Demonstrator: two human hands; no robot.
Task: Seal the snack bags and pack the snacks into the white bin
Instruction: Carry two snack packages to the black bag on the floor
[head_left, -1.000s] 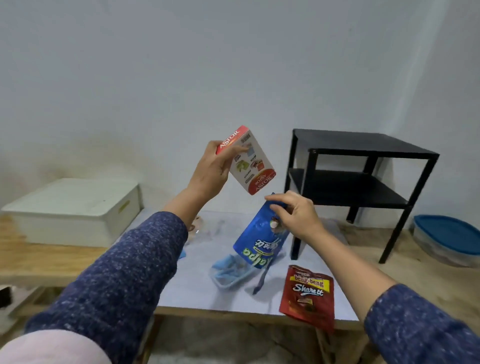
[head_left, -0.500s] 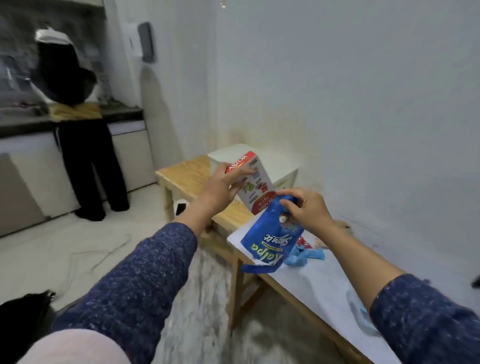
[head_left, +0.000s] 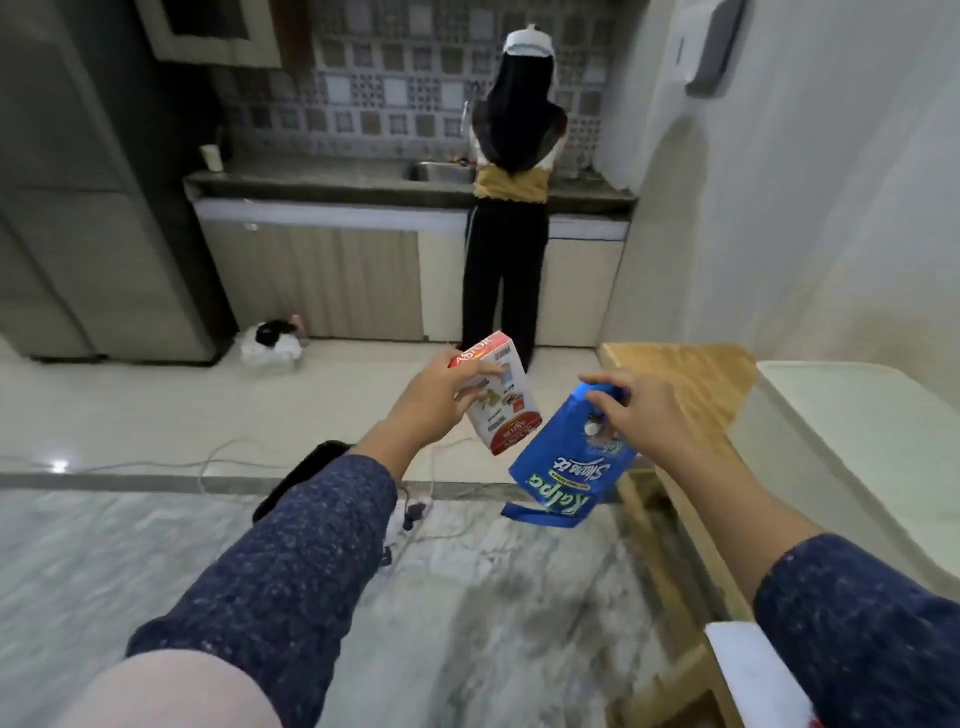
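I am seeing both arms reaching out mid-frame: the left hand (head_left: 441, 395) is gripping one red-and-white Astor box (head_left: 501, 397), tilted, and the right hand (head_left: 641, 415) is pinching the top of one blue Kelpa bag (head_left: 566, 467), which is dangling over the floor. The white bin (head_left: 857, 447) is sitting on the wooden bench (head_left: 691, 374) at right. A person (head_left: 511, 208) is standing at the counter (head_left: 337, 182) in the upper centre.

One head-worn, wide-angle camera looked forward and down from the wearer's eye level, close over both forearms, which reached in from 6 o'clock. It faced across the floor (head_left: 156, 415) toward a kitchen counter (head_left: 322, 182) far off at 12 o'clock; a wooden surface (head_left: 691, 379) ran along 3 o'clock.
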